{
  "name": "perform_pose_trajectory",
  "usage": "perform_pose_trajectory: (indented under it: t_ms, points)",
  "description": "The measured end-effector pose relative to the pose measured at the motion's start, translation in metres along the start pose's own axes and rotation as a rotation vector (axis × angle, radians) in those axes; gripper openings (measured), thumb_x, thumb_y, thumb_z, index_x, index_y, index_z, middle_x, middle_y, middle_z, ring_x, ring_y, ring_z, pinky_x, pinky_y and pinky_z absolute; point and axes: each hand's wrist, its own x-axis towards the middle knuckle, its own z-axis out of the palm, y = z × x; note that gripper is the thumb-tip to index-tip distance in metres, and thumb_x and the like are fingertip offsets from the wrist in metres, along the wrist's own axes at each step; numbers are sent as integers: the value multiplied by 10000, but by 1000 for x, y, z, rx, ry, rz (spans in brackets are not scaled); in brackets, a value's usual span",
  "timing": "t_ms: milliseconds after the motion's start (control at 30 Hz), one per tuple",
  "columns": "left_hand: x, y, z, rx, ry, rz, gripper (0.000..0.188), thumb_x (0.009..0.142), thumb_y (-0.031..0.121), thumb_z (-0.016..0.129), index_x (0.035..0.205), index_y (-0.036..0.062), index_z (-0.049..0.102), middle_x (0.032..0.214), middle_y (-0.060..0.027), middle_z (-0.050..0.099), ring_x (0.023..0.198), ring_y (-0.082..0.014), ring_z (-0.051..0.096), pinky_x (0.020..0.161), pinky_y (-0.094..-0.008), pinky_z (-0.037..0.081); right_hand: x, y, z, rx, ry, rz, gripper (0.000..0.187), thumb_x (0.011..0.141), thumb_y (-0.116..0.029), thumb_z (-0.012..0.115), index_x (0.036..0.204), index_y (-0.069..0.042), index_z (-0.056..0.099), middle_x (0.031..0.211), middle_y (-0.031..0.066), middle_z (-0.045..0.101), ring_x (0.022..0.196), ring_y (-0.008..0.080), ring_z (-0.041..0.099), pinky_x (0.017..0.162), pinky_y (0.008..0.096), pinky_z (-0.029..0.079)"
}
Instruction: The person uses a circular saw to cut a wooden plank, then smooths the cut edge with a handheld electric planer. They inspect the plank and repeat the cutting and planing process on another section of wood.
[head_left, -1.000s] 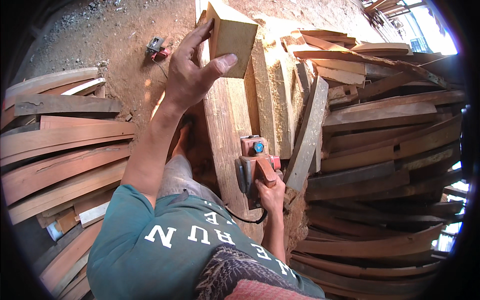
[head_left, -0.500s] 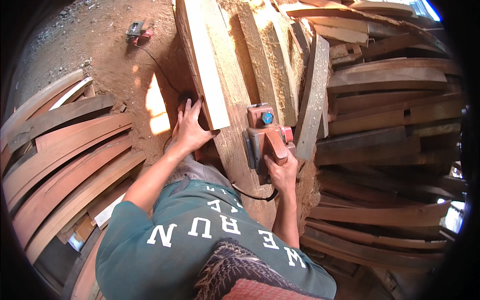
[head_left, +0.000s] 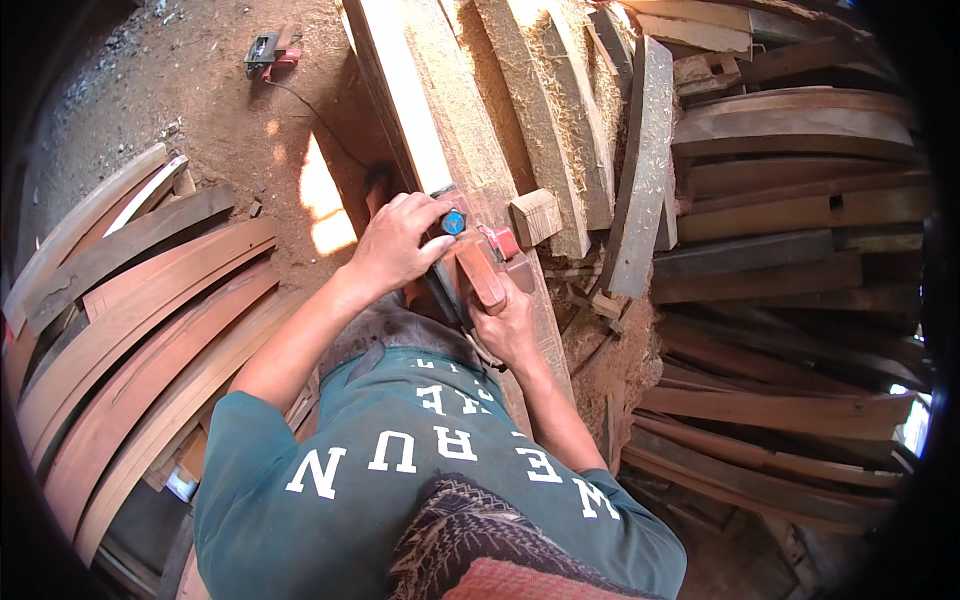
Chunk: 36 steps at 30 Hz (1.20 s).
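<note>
An electric hand planer [head_left: 482,270], reddish brown with a blue front knob, sits at the near end of a pale sunlit board [head_left: 412,110]. My right hand [head_left: 508,325] is wrapped round its rear handle. Thumb and fingers of my left hand [head_left: 398,240] close about the front knob, covering part of the planer's front. Beneath the board runs a wide wooden beam [head_left: 470,130] dusted with shavings. The planer's sole is hidden from view.
A small wood block [head_left: 537,217] lies right of the planer. Shaving-covered planks [head_left: 540,120] stretch beyond it. Curved timbers are stacked at right [head_left: 790,135] and at left [head_left: 150,300]. Another corded red-and-grey power tool [head_left: 270,58] rests on the dirt floor.
The planer has moved left in my right hand, from beside the pale board onto its near end. My left hand has left the board's side and taken hold of the front knob.
</note>
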Motion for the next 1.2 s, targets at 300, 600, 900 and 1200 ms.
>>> perform_pose_trajectory:
  t_ms: [300, 600, 900, 1200]
  points:
    - [29, 1, -4, 315, 12, 8, 436, 863, 250, 831, 1182, -8, 685, 1024, -161, 614, 1002, -355, 596, 903, -466, 520, 28, -25, 15, -30, 33, 21, 145, 875, -42, 718, 1006, 10, 682, 882, 154, 740, 844, 210, 734, 799, 366, 577]
    - [100, -62, -61, 378, -11, 230, 408, 882, 209, 807, 1152, -52, 647, 1044, -186, 604, 1017, -352, 592, 923, -455, 515, 116, -66, 37, -18, 18, -20, 240, 846, -74, 686, 1066, 22, 682, 970, 335, 720, 1010, 531, 698, 852, 523, 580]
    - [204, -138, -156, 439, -81, 341, 536, 894, 221, 796, 1323, -51, 626, 1159, -197, 633, 1154, -375, 603, 1047, -453, 506, 241, -138, 73, -21, 5, -47, 284, 823, -85, 686, 1078, 39, 688, 987, 325, 735, 1026, 503, 721, 902, 513, 578]
    - [205, -219, -228, 216, 196, -40, 496, 988, 243, 725, 1408, 5, 612, 1256, -207, 644, 1220, -398, 610, 1077, -482, 494, 358, -211, 97, -85, -5, -57, 291, 821, -80, 691, 1093, 21, 714, 1007, 278, 768, 1027, 432, 754, 920, 468, 581]
